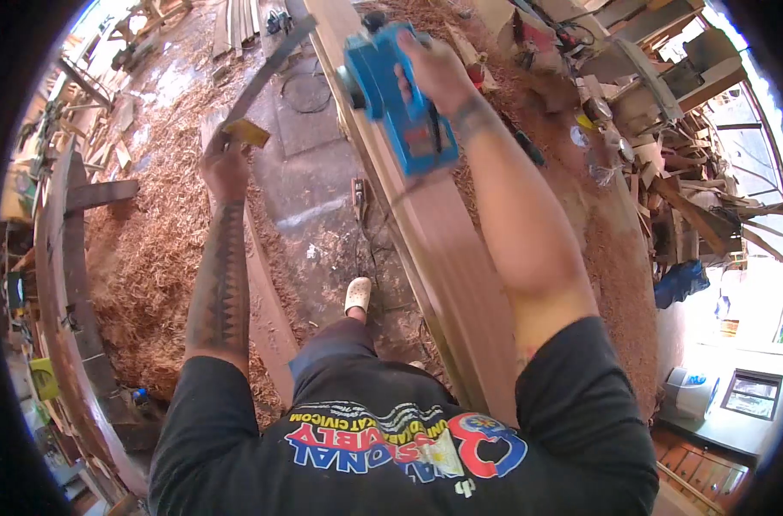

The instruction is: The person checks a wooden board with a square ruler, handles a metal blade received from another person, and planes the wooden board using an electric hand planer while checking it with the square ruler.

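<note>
My right hand (pixel 439 73) is closed around the handle of a blue electric planer (pixel 396 112). The planer is over the far part of a long reddish-brown plank (pixel 447 232); motion blur hides whether its base touches the wood. To the left, my left hand (pixel 225 172) is raised and closed on a long, flat grey blade-like tool (pixel 275 69). A yellow piece (pixel 248 132) sits crosswise at its near end, beside my fingers. Its exact kind is not clear.
Wood shavings (pixel 142 292) cover much of the floor. A narrow board (pixel 267 301) lies left of my legs, and a small tool (pixel 360 198) with a cord rests on the floor. Stacked offcuts (pixel 693 189) stand right; dark timber (pixel 64 249) stands left.
</note>
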The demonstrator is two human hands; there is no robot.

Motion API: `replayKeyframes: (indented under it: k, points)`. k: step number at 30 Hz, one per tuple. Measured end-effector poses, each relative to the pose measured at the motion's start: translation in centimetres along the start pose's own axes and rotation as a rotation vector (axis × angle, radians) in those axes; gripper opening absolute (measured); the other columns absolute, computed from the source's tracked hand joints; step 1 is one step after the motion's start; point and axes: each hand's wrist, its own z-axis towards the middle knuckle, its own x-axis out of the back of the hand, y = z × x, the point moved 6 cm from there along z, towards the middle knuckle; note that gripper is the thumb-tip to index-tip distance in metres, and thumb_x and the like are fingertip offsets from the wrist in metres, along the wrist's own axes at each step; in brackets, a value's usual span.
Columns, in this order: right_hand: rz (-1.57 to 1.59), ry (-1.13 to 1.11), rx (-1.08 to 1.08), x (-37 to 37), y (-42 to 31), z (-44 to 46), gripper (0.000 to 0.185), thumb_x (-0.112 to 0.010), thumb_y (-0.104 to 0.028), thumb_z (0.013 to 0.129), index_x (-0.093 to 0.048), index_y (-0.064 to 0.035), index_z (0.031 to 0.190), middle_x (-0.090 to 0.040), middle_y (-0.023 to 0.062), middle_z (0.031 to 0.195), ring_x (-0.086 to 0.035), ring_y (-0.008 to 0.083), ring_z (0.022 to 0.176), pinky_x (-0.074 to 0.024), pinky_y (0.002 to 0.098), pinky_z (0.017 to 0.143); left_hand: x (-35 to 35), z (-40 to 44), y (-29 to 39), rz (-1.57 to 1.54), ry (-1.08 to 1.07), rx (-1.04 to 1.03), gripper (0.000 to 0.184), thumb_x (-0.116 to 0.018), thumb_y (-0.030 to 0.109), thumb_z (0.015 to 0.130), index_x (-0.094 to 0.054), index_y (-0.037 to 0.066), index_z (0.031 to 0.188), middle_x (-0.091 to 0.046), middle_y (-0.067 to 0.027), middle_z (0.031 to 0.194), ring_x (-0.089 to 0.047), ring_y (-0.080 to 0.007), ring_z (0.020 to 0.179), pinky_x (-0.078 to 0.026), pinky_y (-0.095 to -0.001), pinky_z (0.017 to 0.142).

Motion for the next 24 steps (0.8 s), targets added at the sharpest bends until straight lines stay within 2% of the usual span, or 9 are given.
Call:
replayKeyframes:
  k: [5, 6, 7, 8, 10, 15, 17, 20, 24]
  points:
    - [-0.002, 0.023, -0.095, 1.9, -1.5, -23.4, 0.043, -0.052, -0.047, 0.107, -0.055, -0.0039, 0.103, -0.056, 0.005, 0.067, -0.053, 0.014, 0.048, -0.0441, 0.0313, 0.045, -9.1, -7.2, 1.9, 0.156, -0.374, 0.073, 0.026, -0.066, 0.015, 0.098, -0.074, 0.007, 0.12, -0.077, -0.0081, 0.105, -0.071, -0.0148, 0.092, -0.059, -0.0324, 0.078]
    - [0.018, 0.082, -0.134, 2.3, -1.8, -28.5, 0.042, -0.053, -0.046, 0.106, -0.056, -0.004, 0.106, -0.057, 0.0049, 0.07, -0.054, 0.0135, 0.051, -0.0443, 0.0303, 0.047, -10.9, -8.2, 0.8, 0.301, -0.469, -0.149, 0.027, -0.07, 0.019, 0.095, -0.075, 0.008, 0.12, -0.078, -0.0091, 0.104, -0.071, -0.0154, 0.09, -0.056, -0.0335, 0.08]
    - [0.017, 0.085, -0.196, 3.1, -1.8, -33.4, 0.04, -0.055, -0.044, 0.106, -0.056, -0.0039, 0.111, -0.057, 0.0041, 0.072, -0.054, 0.0126, 0.055, -0.0446, 0.0288, 0.05, -12.8, -11.4, 5.6, 0.496, -0.451, -0.041, 0.029, -0.072, 0.023, 0.093, -0.075, 0.006, 0.117, -0.078, -0.0112, 0.099, -0.07, -0.0164, 0.087, -0.054, -0.0344, 0.079]
    - [0.035, 0.146, -0.236, 3.6, -1.8, -38.7, 0.04, -0.053, -0.038, 0.106, -0.055, -0.0015, 0.121, -0.059, 0.0067, 0.075, -0.055, 0.0142, 0.054, -0.0445, 0.0278, 0.049, -14.5, -12.2, 4.6, 0.352, -0.522, -0.186, 0.027, -0.071, 0.023, 0.094, -0.075, 0.006, 0.114, -0.077, -0.0135, 0.098, -0.071, -0.0177, 0.086, -0.054, -0.0346, 0.078]
    - [0.013, 0.203, -0.317, 5.0, -1.4, -48.9, 0.041, -0.055, -0.035, 0.105, -0.054, -0.0004, 0.126, -0.058, 0.0018, 0.08, -0.055, 0.0097, 0.065, -0.0452, 0.0265, 0.056, -16.8, -13.3, 3.4, 0.385, -0.612, -0.005, 0.027, -0.071, 0.025, 0.094, -0.074, 0.005, 0.112, -0.076, -0.0165, 0.098, -0.073, -0.0244, 0.087, -0.055, -0.0369, 0.078]
    - [-0.062, 0.277, -0.443, 7.1, -3.1, -70.3, 0.07, -0.064, -0.059, 0.095, -0.056, 0.0038, 0.124, -0.063, 0.0039, 0.083, -0.06, 0.012, 0.072, -0.0488, 0.0283, 0.065, -17.7, -12.5, 0.6, 0.441, -0.509, -0.265, 0.029, -0.071, 0.031, 0.095, -0.075, 0.007, 0.112, -0.076, -0.0172, 0.098, -0.074, -0.0337, 0.089, -0.056, -0.0405, 0.077]
    - [-0.078, 0.3, -0.471, 7.2, -3.2, -74.4, 0.076, -0.066, -0.063, 0.092, -0.057, 0.0047, 0.124, -0.065, 0.0047, 0.083, -0.062, 0.0122, 0.073, -0.0494, 0.028, 0.065, -17.6, -13.1, 0.8, 0.43, -0.485, -0.301, 0.03, -0.07, 0.033, 0.096, -0.075, 0.008, 0.112, -0.076, -0.0169, 0.097, -0.074, -0.0352, 0.089, -0.056, -0.0424, 0.078]
    - [-0.044, 0.337, -0.484, 6.8, -3.0, -76.5, 0.078, -0.067, -0.064, 0.091, -0.057, 0.0055, 0.126, -0.065, 0.0052, 0.084, -0.062, 0.0123, 0.073, -0.0494, 0.0281, 0.065, -17.8, -14.3, 2.6, 0.532, -0.478, -0.252, 0.031, -0.07, 0.032, 0.098, -0.074, 0.005, 0.112, -0.077, -0.0124, 0.1, -0.074, -0.0214, 0.087, -0.058, -0.0353, 0.074]
    - [-0.026, 0.264, -0.421, 6.8, -2.2, -70.8, 0.071, -0.066, -0.057, 0.095, -0.057, 0.0054, 0.128, -0.064, 0.0044, 0.083, -0.06, 0.0117, 0.07, -0.0484, 0.0286, 0.062, -17.4, -13.6, 0.9, 0.685, -0.472, -0.424, 0.032, -0.067, 0.021, 0.096, -0.068, 0.004, 0.123, -0.075, -0.019, 0.106, -0.074, -0.0353, 0.097, -0.057, -0.0434, 0.085]
